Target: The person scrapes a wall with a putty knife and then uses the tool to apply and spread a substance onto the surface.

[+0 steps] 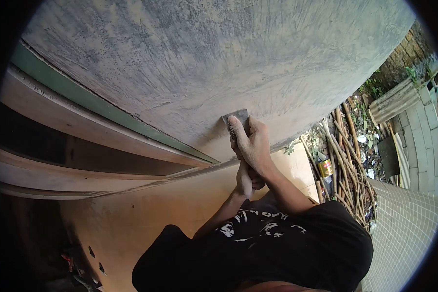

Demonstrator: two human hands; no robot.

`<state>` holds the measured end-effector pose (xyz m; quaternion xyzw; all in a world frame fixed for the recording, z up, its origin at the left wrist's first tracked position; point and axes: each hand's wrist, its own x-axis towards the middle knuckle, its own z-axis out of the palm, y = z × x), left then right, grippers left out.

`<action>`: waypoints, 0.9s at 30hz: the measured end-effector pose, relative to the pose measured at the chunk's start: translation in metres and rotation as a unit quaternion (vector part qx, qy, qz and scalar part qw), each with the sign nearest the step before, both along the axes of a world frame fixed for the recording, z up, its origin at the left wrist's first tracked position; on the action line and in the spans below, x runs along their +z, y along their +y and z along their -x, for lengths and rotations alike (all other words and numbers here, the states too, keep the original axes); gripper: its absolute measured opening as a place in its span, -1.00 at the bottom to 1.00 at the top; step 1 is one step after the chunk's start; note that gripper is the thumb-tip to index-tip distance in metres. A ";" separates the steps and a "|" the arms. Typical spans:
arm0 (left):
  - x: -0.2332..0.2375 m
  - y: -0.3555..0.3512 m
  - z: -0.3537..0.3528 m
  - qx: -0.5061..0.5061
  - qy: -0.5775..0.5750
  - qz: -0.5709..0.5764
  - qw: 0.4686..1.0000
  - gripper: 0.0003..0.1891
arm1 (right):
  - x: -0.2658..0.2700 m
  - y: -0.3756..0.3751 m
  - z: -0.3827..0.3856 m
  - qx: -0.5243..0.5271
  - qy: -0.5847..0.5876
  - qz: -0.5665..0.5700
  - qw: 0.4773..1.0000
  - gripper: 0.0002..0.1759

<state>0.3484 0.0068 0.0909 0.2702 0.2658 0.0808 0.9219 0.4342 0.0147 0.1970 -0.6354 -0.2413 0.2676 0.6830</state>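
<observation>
Black shirt (277, 253) is spreading nearest the camera. Right of the green frame (87, 96), the right hand (253, 146) is pressing a dark block (241, 113) against the wall (180, 73), its grip wrapping snugly. The left hand (244, 182) is bracing below, its grip too hidden to judge. Grey streaks are showing above the frame, so work is looking partial; the block's underside is hiding.

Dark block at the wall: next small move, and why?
Probably slide the dark block up the wall, clear of the green strip. The right hand grips it over a paler, more even patch; grey streaks show above.
</observation>
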 end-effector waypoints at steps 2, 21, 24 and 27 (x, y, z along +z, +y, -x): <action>-0.014 -0.005 0.006 -0.018 0.004 0.034 0.999 -0.27 | -0.011 -0.002 0.000 -0.010 -0.009 -0.006 1.000 -0.61; -0.026 0.011 0.044 0.032 -0.039 -0.090 0.995 -0.51 | -0.043 -0.005 0.022 0.119 0.138 -0.102 0.978 -0.71; -0.014 0.019 0.048 0.035 -0.028 -0.081 0.996 -0.49 | -0.052 -0.006 0.027 0.163 0.146 -0.118 0.969 -0.73; -0.031 0.020 0.053 0.041 -0.067 -0.108 0.991 -0.53 | -0.048 -0.002 0.031 0.153 0.157 -0.088 0.972 -0.74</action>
